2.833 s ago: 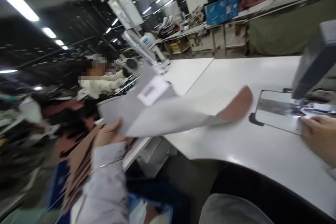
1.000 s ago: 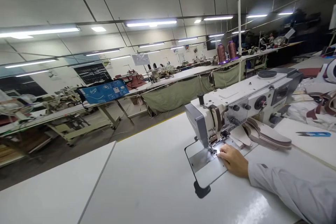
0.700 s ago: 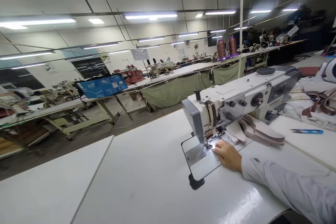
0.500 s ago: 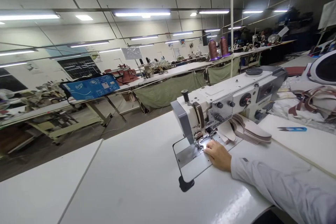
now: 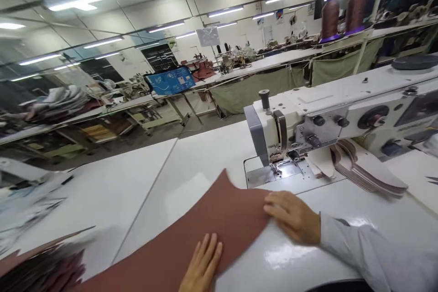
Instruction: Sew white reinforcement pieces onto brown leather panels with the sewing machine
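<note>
A large reddish-brown cut piece of material (image 5: 191,237) lies flat on the white table (image 5: 212,159) in front of the sewing machine (image 5: 328,114). My left hand (image 5: 201,267) rests flat on its near part, fingers stretched out. My right hand (image 5: 290,216) lies at the piece's right edge, fingers curled low over it and touching it, just short of the metal needle plate (image 5: 273,175). Whether those fingers grip the edge is unclear.
Several tan cut pieces (image 5: 362,171) are stacked under the machine arm at the right. More brown pieces (image 5: 37,264) blur at the bottom left. Two thread cones (image 5: 342,11) stand behind the machine. Long work tables and a blue screen (image 5: 169,81) fill the background.
The reddish-brown piece has arrived on the table from the left. My right hand left the needle plate and came back to the piece's edge. My left hand has come into view.
</note>
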Demonstrator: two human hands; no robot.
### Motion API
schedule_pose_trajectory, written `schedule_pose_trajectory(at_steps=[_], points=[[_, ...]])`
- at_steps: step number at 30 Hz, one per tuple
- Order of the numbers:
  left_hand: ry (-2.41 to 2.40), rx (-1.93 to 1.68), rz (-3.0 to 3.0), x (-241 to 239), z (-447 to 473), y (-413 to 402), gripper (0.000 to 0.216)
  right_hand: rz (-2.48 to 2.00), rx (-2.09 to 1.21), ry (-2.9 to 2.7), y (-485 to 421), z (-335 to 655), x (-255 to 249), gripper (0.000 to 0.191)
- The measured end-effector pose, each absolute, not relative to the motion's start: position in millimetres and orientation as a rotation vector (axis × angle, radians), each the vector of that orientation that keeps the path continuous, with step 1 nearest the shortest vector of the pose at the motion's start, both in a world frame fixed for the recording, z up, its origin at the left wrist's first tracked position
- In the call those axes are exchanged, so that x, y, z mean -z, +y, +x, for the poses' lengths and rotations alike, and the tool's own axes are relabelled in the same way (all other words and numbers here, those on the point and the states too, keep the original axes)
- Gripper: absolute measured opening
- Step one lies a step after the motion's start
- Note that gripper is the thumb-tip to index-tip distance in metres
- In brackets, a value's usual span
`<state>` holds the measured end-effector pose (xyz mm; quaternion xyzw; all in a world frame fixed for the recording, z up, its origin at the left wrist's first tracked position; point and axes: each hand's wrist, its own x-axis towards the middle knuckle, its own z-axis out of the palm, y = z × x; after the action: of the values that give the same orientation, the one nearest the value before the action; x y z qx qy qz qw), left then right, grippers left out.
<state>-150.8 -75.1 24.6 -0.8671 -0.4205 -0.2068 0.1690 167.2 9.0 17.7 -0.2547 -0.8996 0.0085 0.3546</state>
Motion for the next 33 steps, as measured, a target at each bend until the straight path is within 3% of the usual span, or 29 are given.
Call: schedule_pose_trajectory(at_steps=[3,7,11,16,25,27,30,33], points=[[-0.927,0.450,-2.607,-18,-149,-59,0.040,-0.567,-0.126,-2.594,-14,163,-24,0.045],[-0.872,0.502,-2.778,-54,-113,-41,0.054,-0.642,-0.255,-2.707,-21,160,-22,0.051],[-1.018,0.610,-3.000,-92,1,-5,0.039,-0.667,-0.273,-2.595,-19,155,-13,0.049],[-0.784,0.655,-3.292,-74,147,78,0.062,-0.577,-0.195,-2.592,-27,167,-8,0.030],[-1.028,0.549,-3.542,-58,175,137,0.015,-0.837,-0.065,-2.222,-33,250,-34,0.013],[-1.188,0.721,-3.474,-54,175,132,0.016,-0.973,0.045,-2.081,-19,267,-38,0.013],[-1.421,1.263,-3.144,-43,178,125,0.024,-1.256,0.113,-1.992,15,287,-39,0.018],[-1.074,1.545,-2.942,-39,181,113,0.026,-1.427,0.081,-2.076,52,297,-29,0.025]])
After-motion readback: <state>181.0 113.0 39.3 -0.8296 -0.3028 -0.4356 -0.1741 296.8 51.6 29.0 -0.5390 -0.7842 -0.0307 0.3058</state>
